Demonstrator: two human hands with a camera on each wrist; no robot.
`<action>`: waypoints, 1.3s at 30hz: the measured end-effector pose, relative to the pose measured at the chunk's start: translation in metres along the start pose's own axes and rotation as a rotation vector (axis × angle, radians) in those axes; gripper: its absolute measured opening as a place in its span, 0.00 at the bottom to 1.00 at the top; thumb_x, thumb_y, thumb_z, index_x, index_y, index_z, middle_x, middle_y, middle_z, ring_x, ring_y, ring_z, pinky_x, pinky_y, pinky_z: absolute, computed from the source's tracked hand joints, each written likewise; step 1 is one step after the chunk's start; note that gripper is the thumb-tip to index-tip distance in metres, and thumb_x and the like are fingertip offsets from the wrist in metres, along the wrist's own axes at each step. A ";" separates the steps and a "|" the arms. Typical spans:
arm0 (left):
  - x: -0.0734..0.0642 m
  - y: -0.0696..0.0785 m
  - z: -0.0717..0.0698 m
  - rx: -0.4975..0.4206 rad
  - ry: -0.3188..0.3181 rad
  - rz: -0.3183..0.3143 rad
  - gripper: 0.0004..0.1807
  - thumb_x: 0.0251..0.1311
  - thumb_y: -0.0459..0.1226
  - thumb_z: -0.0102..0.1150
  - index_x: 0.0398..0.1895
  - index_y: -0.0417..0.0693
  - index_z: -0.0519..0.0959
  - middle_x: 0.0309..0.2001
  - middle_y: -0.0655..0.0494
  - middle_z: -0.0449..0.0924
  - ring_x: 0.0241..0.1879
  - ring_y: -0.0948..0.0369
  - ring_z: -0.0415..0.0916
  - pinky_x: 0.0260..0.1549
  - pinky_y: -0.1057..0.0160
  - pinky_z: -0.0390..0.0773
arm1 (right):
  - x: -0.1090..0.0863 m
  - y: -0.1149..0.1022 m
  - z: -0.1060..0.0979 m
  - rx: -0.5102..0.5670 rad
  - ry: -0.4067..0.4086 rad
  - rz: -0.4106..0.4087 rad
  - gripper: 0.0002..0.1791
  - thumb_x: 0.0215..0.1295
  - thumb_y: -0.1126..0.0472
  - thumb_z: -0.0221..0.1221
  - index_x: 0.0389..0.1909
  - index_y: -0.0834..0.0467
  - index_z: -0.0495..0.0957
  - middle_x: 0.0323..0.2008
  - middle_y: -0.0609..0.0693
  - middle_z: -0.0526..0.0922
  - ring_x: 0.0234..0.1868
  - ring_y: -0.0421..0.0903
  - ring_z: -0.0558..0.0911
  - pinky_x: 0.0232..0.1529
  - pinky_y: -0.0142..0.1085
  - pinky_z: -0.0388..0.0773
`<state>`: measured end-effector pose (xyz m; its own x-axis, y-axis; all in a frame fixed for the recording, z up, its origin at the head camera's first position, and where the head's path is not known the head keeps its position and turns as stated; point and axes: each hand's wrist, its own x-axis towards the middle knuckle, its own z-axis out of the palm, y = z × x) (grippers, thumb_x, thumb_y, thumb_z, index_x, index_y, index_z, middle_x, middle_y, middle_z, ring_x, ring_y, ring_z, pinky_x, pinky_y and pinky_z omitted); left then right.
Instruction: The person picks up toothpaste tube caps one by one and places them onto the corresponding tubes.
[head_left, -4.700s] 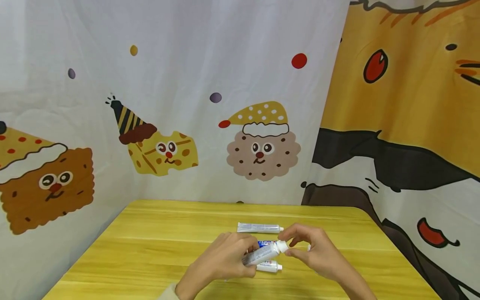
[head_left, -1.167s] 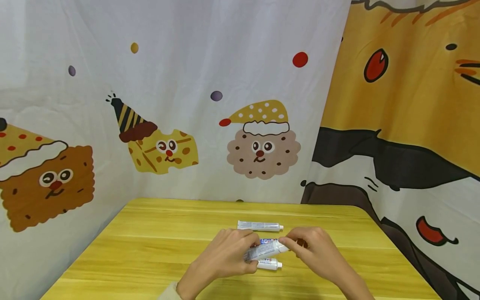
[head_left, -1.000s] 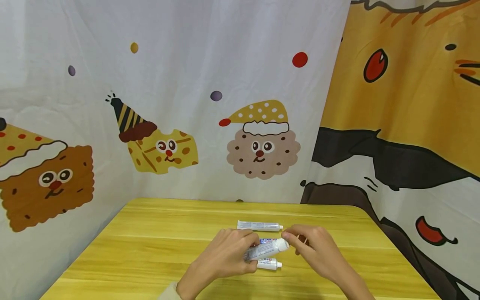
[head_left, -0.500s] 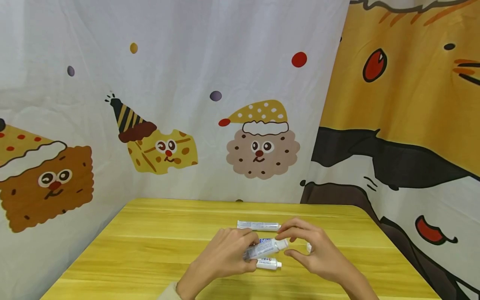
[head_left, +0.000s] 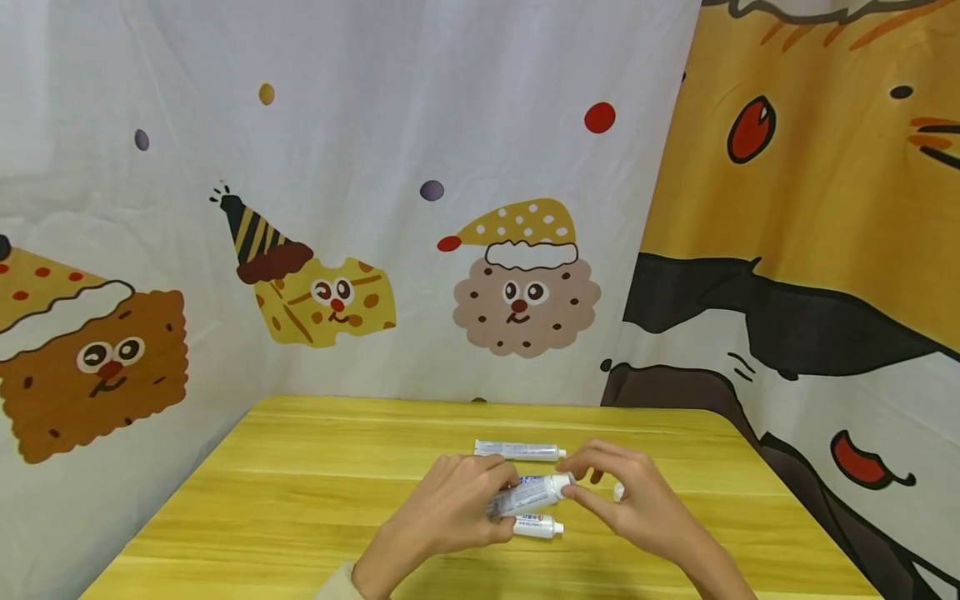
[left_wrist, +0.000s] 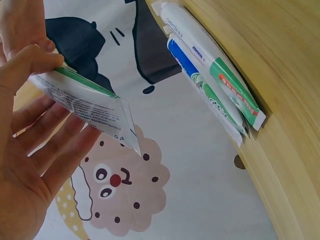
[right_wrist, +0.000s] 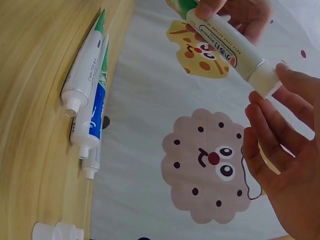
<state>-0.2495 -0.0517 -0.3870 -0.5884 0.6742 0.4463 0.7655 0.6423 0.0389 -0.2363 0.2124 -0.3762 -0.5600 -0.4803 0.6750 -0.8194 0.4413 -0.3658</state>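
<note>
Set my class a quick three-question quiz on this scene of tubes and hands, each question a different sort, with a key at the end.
1. Count: how many tubes lie on the table?
2. True or false: every tube lying there is capped.
3. Multiple choice: what do the fingers of the right hand touch?
A) The table
B) The white cap of the held tube
C) A tube lying down

Key:
1. Three; the left hand holds another.
2. False; bare nozzles show at their ends.
3. B
</note>
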 end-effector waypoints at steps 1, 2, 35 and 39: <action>0.000 0.000 0.000 0.002 0.005 0.003 0.15 0.50 0.45 0.73 0.41 0.56 0.84 0.36 0.67 0.85 0.24 0.77 0.66 0.20 0.80 0.63 | 0.000 0.000 0.000 -0.006 0.003 0.006 0.12 0.63 0.62 0.71 0.43 0.43 0.85 0.39 0.36 0.87 0.35 0.32 0.81 0.34 0.29 0.81; 0.000 0.000 0.000 0.004 0.009 0.006 0.15 0.49 0.45 0.73 0.41 0.56 0.84 0.36 0.68 0.85 0.24 0.77 0.66 0.20 0.80 0.63 | 0.001 0.000 0.000 -0.007 0.008 0.006 0.11 0.63 0.63 0.70 0.43 0.44 0.85 0.38 0.37 0.87 0.33 0.31 0.80 0.34 0.30 0.81; -0.001 0.000 0.001 -0.002 0.044 0.031 0.15 0.49 0.45 0.74 0.41 0.56 0.85 0.37 0.67 0.85 0.25 0.77 0.68 0.22 0.82 0.64 | 0.000 -0.006 -0.003 0.011 -0.034 -0.032 0.18 0.60 0.66 0.72 0.45 0.43 0.83 0.44 0.38 0.84 0.41 0.35 0.81 0.38 0.30 0.81; -0.001 0.000 0.000 0.008 0.054 0.036 0.15 0.49 0.45 0.73 0.41 0.56 0.85 0.37 0.67 0.85 0.25 0.77 0.68 0.22 0.82 0.64 | 0.000 -0.006 -0.002 0.001 -0.020 0.017 0.14 0.65 0.63 0.70 0.47 0.43 0.83 0.40 0.37 0.85 0.35 0.32 0.81 0.34 0.30 0.81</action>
<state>-0.2492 -0.0523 -0.3878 -0.5451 0.6765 0.4951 0.7838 0.6208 0.0147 -0.2311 0.2118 -0.3727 -0.5762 -0.4882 0.6555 -0.8099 0.4488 -0.3777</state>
